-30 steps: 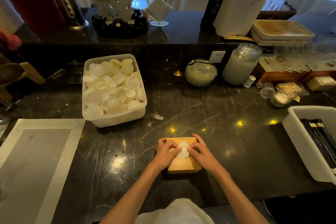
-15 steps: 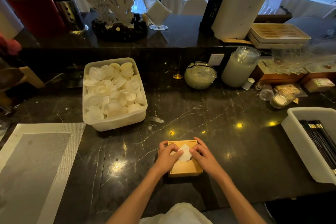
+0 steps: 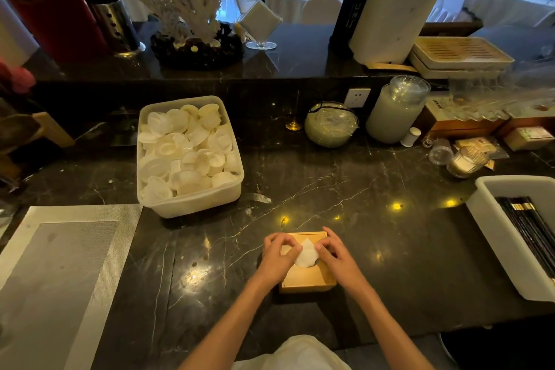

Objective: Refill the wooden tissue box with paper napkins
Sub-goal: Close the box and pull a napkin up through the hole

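A small light wooden tissue box (image 3: 303,281) sits on the black marble counter near its front edge. A white paper napkin (image 3: 307,253) pokes up through the opening in its top. My left hand (image 3: 277,258) rests on the left side of the box with its fingertips pinching the napkin's left edge. On the right side my right hand (image 3: 338,257) pinches the napkin's right edge. The inside of the box is hidden.
A white plastic tub (image 3: 192,204) of small white dishes stands to the back left. A grey woven placemat (image 3: 60,273) lies at the far left. A white bin (image 3: 492,234) holding black chopsticks is at the right. Jars and small boxes line the back right.
Both hands stay on the box top, and their fingers have shifted slightly on the napkin. The napkin's tip stands a little taller above the opening.
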Demonstrator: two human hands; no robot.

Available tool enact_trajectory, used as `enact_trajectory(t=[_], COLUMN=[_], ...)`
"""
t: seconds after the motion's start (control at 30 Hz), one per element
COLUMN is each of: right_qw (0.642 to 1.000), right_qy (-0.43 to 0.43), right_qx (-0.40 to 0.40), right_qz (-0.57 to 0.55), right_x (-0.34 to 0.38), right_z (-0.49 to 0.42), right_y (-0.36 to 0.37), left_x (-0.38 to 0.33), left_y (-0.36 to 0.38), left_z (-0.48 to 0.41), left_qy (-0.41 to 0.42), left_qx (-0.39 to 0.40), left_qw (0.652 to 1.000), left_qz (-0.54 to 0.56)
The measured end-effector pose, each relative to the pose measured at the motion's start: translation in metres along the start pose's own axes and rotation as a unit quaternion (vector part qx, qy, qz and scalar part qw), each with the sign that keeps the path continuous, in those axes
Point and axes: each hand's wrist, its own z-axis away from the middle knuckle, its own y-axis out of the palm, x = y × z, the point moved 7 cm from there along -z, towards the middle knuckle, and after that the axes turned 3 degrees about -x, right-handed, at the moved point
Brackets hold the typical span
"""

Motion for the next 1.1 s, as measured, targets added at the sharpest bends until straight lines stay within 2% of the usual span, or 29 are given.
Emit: enact_trajectory(t=[0.13,0.2,0.37,0.57,0.7,0.83,1.1], right_qw=[0.989,0.980,0.971,0.961,0.958,0.962,0.968], right_qy=[0.047,0.078,0.139,0.167,0.169,0.145,0.091], right_qx=[-0.029,-0.026,-0.005,-0.032,-0.020,0.003,0.044], right_qz=[-0.136,-0.181,-0.196,-0.220,-0.230,-0.229,-0.232], right_x=[-0.010,-0.024,-0.040,-0.038,-0.032,-0.010,0.076], right_z=[0.011,0.017,0.028,0.028,0.015,-0.030,-0.166], right_y=[-0.004,0.001,0.020,0.019,0.017,0.011,-0.016], left_x=[0.004,0.010,0.032,0.035,0.030,0.012,-0.053], left_y=[-0.006,-0.006,0.020,0.026,0.024,0.012,-0.025], left_z=[0.011,0.017,0.028,0.027,0.016,-0.025,-0.174], left_qy=[-0.034,-0.061,-0.074,-0.089,-0.101,-0.102,-0.075], left_qx=[-0.002,0.001,0.058,0.049,0.042,0.035,0.004], left_qw=[0.991,0.985,0.981,0.969,0.964,0.965,0.974], left_qz=[0.132,0.162,0.172,0.227,0.241,0.239,0.214])
